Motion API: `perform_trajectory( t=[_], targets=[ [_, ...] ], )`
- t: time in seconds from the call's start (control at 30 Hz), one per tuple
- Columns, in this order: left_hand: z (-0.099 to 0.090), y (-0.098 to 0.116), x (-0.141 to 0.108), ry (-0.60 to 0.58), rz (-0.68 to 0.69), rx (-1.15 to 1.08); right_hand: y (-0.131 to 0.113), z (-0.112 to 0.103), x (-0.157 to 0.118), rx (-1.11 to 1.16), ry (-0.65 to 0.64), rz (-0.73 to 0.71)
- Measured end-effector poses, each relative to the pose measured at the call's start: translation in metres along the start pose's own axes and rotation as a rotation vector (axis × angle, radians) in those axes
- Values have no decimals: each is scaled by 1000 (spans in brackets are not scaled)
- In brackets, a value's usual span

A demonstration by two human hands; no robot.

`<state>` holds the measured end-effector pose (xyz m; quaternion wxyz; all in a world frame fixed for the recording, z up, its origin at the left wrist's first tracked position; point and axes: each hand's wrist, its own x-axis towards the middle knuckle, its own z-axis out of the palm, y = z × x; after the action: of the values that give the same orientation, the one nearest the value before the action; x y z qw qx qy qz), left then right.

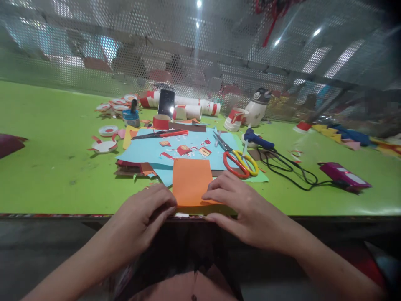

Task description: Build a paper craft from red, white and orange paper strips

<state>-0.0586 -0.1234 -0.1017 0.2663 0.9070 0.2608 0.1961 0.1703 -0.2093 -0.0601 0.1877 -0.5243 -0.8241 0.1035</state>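
Observation:
A square sheet of orange paper [191, 182] lies at the table's front edge, its far edge over a light-blue sheet [147, 152]. My left hand [145, 215] is closed, thumb and fingertips together at the paper's near left corner. On the near right corner rest the fingertips of my right hand [241, 205]; its thumb is spread apart, by the table edge. Scissors with red and yellow handles [241, 164] lie just beyond my right hand. Small red and cream paper cutouts [184, 149] and scraps are scattered on the blue sheet.
Red-handled scissors [161, 133] lie behind the cutouts. A phone [166, 102] leans near white-and-red paper tubes [191, 112]. Farther right are a paper cup [234, 119], a white jug [255, 109], a blue corded tool [259, 140] and a purple box [344, 177]. A perforated screen [194, 54] stands behind.

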Motion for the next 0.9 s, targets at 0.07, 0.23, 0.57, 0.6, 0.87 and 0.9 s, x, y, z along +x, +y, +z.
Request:
perform_trajectory(
  t=[0.07, 0.23, 0.57, 0.6, 0.87, 0.9],
  targets=[
    [1, 0, -1, -2, -1, -2, 2, 5, 0, -12, 11, -10],
    [0, 1, 1, 1, -7, 21, 11, 17, 4, -29, 70, -37],
    [0, 3, 5, 3, -27, 36, 16, 21, 4, 2, 42, 4],
    [0, 3, 4, 6, -29, 32, 16, 21, 4, 3, 41, 7],
    [1, 3, 5, 40, -33, 47, 15, 19, 5, 7, 31, 48],
    [2, 3, 5, 44, -38, 50, 15, 19, 6, 10, 32, 49]
  ],
)
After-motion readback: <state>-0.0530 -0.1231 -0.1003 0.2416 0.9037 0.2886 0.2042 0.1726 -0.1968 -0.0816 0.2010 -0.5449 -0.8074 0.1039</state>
